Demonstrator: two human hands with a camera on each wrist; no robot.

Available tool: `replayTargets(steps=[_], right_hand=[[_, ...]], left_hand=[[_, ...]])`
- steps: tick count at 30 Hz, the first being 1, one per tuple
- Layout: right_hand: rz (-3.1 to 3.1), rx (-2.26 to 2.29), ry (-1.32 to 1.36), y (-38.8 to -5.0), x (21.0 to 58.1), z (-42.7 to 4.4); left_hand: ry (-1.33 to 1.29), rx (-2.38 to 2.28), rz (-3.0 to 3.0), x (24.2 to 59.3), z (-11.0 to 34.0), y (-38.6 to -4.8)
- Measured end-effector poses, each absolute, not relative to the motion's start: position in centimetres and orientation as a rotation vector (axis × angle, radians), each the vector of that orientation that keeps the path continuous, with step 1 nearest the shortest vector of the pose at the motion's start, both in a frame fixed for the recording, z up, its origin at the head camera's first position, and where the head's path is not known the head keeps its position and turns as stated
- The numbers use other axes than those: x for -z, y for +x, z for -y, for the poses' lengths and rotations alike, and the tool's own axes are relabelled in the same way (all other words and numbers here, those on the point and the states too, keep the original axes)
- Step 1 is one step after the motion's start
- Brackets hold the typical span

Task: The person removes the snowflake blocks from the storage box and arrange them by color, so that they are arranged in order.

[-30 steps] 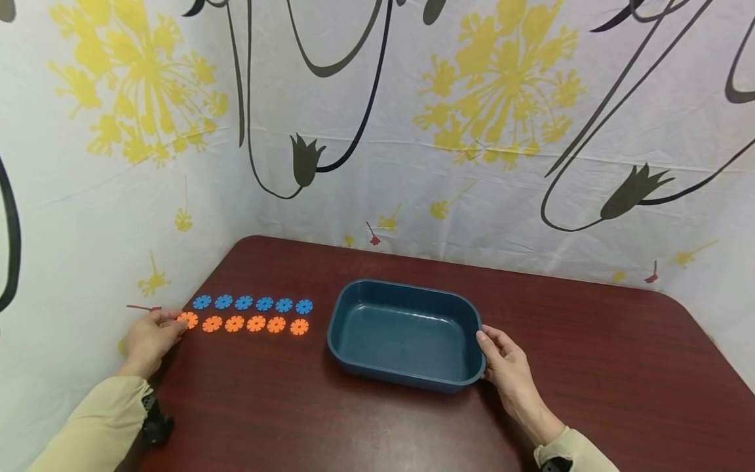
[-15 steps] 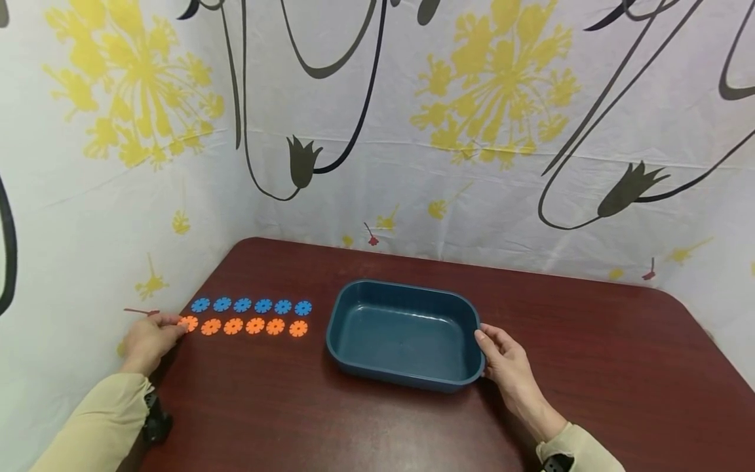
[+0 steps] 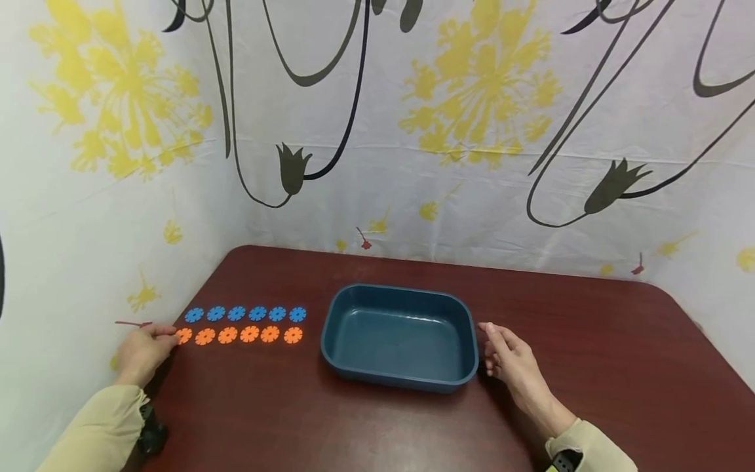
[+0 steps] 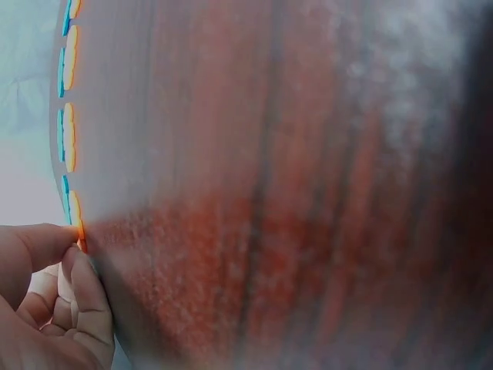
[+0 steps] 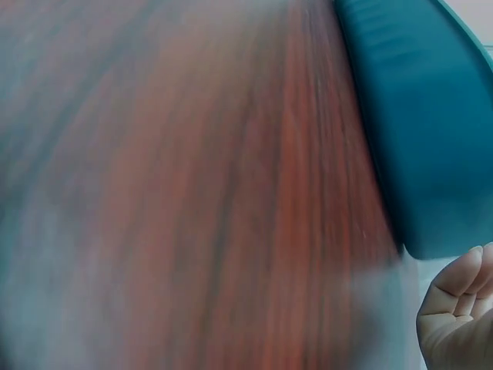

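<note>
My left hand [image 3: 141, 354] is at the table's left edge. Its thumb and a finger pinch the leftmost orange snowflake-shaped disc [image 3: 184, 335]; the left wrist view shows that disc [image 4: 77, 212] edge-on between the fingertips. To its right lie several more orange discs [image 3: 250, 334] in a row, with a row of blue discs [image 3: 236, 313] behind them. A dark teal rectangular tray [image 3: 407, 337] stands mid-table. Just right of the tray, my right hand [image 3: 518, 370] has loosely bent fingers and holds nothing. In the right wrist view, this hand [image 5: 462, 316] is near the tray's end wall [image 5: 443, 139].
The reddish-brown wooden table [image 3: 377, 432] has rounded far corners. White cloth [image 3: 377, 183] printed with yellow flowers and dark tulips hangs behind it and along the left side. Bands with devices are worn at both wrists.
My right hand has let go of the tray's right rim and moved slightly away from it. My left hand stays at the leftmost orange disc. The head view has shifted slightly.
</note>
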State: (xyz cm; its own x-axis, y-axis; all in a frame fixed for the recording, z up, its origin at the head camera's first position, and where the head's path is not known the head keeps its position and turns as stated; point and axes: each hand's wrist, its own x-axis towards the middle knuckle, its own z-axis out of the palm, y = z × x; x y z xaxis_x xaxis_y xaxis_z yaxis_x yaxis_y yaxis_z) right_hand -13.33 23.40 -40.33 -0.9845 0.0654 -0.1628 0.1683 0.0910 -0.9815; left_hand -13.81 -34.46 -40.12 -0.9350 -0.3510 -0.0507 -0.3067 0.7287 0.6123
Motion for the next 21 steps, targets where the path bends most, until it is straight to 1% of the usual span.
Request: replayTargets(steps=[7,11,14,16,21], right_hand=[[-2.287,2.013,0.239,-13.0,40.2,-24.9],[-2.306,1.984,0.223,-12.7,40.0,-25.6],[-2.332,1.966,0.182,-12.6,39.7,-26.0],[-2.350,1.966,0.156,-12.6,39.5,-26.1],[-2.513,1.887,0.067,-12.4,38.7,-26.4]], left_hand=[[0.576,1.025,2.847,40.0,34.8,-14.1],[0.534,1.069,2.796,39.4,33.8,-14.5],[0.409,1.163,2.732,38.7,32.0,-14.9],[0.281,1.212,2.704,38.0,30.5,-15.1],[-0.091,1.106,2.710,35.4,26.3,-15.6]])
